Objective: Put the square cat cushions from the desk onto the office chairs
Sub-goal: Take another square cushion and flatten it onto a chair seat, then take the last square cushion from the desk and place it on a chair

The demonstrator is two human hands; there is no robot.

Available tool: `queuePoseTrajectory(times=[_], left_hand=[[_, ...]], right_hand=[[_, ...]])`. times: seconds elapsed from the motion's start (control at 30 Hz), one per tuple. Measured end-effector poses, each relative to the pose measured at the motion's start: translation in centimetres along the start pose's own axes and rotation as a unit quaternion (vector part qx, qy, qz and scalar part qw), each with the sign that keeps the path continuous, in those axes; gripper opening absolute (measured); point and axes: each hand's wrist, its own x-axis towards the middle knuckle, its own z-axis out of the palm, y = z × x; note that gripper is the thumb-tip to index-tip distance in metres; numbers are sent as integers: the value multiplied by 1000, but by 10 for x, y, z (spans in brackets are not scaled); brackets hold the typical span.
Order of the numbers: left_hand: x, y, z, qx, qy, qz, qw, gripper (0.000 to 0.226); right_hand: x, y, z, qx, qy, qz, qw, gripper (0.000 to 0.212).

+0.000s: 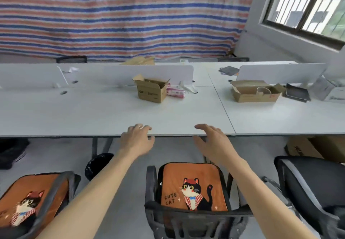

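An orange square cat cushion with a black-and-white cat and "CUTE CAT" lies flat on the seat of the middle office chair right below me. A second orange cat cushion lies on the left office chair. A third black chair at the right carries no cushion. My left hand and my right hand are stretched forward above the middle chair, at the front edge of the white desk. Both hands hold nothing, fingers spread.
On the desk stand an open cardboard box, a flat open box, a pink packet, a dark tray and white dividers. A black bin sits under the desk. A striped tarp hangs behind.
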Motion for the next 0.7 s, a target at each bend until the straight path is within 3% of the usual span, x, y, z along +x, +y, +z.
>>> queuePoseTrajectory(times=[0.13, 0.27, 0.43, 0.7], left_hand=[[-63, -37, -46, 4, 93, -51, 994, 50], [-116, -83, -65, 1, 139, -83, 987, 51], [-198, -157, -87, 7, 125, -168, 978, 54], [-350, -296, -122, 30, 154, -309, 938, 57]], right_hand=[[-32, -49, -1, 25, 29, -77, 996, 50], [-59, -88, 19, 43, 24, -116, 992, 50], [-89, -150, 51, 12, -54, -181, 982, 52], [-124, -290, 121, -7, -101, -311, 945, 47]])
